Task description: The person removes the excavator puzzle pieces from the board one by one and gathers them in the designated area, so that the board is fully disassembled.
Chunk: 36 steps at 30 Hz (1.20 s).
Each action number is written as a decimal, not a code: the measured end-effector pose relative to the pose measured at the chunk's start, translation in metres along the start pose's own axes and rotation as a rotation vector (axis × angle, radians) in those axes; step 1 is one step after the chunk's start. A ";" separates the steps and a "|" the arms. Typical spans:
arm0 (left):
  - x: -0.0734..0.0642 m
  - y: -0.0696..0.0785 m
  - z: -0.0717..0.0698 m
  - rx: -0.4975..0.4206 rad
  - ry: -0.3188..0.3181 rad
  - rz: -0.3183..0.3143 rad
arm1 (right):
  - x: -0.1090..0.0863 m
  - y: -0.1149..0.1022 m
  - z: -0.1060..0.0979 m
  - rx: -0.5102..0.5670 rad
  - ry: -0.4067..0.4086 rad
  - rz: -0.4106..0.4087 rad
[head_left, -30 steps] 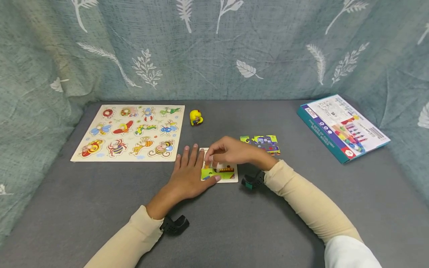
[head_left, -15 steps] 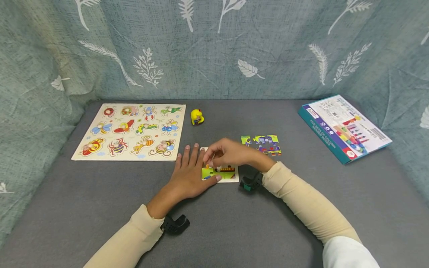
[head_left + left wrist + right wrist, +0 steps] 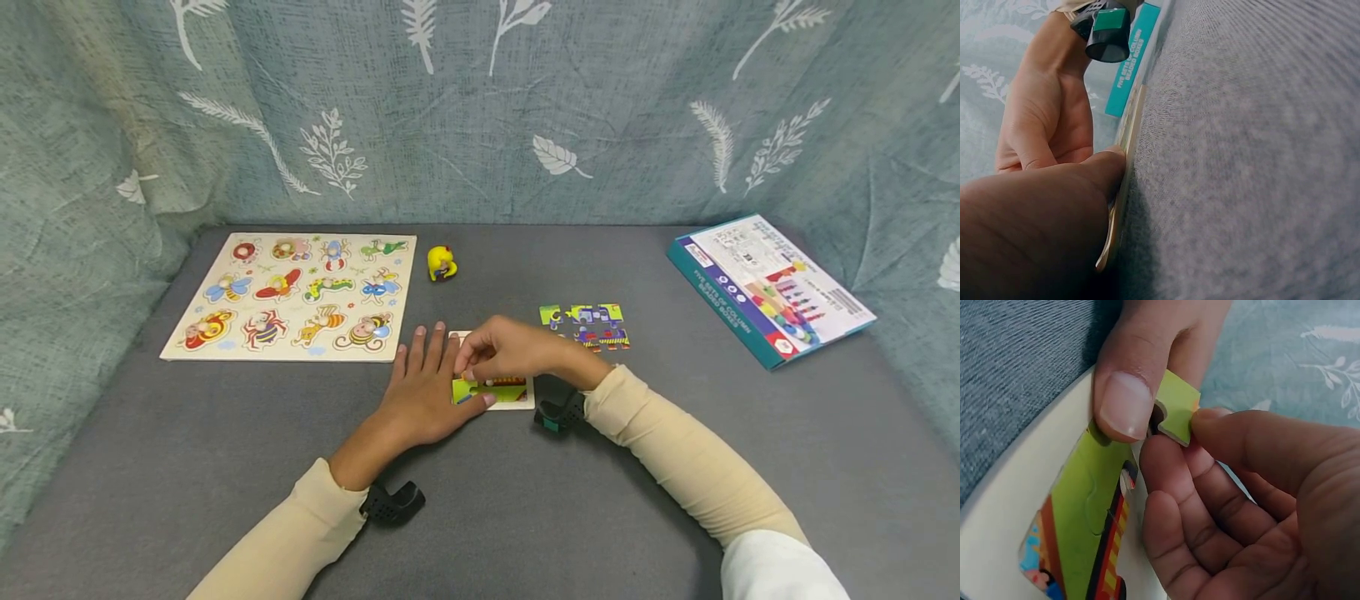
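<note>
A small cream-bordered jigsaw board (image 3: 1016,500) lies on the grey cloth, with green pieces (image 3: 1079,481) fitted along its near side. My left hand (image 3: 425,400) rests flat with fingers spread at the board's left side. Its thumb (image 3: 1125,406) presses on the near edge. Over the board's upper part, my right hand (image 3: 506,348) pinches a green jigsaw piece (image 3: 1175,403) between thumb and fingers. That piece has a rounded notch and stands tilted up from the board, beside the left thumb in the right wrist view. From the head view, the right fingers mostly hide it.
Several loose jigsaw pieces (image 3: 597,313) lie just beyond the right wrist. A large insect peg puzzle (image 3: 288,357) sits at the left, with a yellow toy figure (image 3: 441,262) beside it. At the back right is a teal-edged box (image 3: 772,287). A patterned curtain (image 3: 480,125) hangs behind.
My right hand has lowered slightly toward the near side of the board, its fingers still drawn together. My left hand keeps its place, and the loose pieces have not moved.
</note>
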<state>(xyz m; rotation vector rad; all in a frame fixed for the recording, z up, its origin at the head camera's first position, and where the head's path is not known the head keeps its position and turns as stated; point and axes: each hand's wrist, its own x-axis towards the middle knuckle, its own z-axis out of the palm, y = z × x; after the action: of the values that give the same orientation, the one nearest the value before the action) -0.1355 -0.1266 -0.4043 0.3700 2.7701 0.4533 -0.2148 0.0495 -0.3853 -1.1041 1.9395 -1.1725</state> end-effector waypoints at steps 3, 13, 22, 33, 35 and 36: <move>0.000 0.000 0.000 0.000 0.002 0.001 | 0.001 0.002 0.001 -0.024 0.005 -0.013; -0.001 -0.001 0.000 -0.004 0.014 0.002 | -0.001 0.001 0.002 -0.013 0.024 -0.037; 0.000 -0.001 0.000 0.010 0.023 0.006 | 0.000 0.002 0.002 -0.017 0.034 -0.040; 0.001 -0.002 0.001 0.018 0.027 0.017 | -0.006 0.003 -0.004 -0.006 0.088 -0.052; 0.001 -0.002 0.002 0.017 0.025 0.020 | -0.008 0.005 -0.005 -0.003 0.095 -0.053; 0.001 -0.002 0.003 0.019 0.027 0.021 | -0.010 0.005 -0.005 -0.004 0.097 -0.053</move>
<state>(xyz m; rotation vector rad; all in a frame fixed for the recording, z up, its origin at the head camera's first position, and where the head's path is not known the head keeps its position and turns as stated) -0.1357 -0.1279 -0.4080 0.4008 2.8005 0.4404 -0.2164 0.0613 -0.3872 -1.1259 1.9972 -1.2732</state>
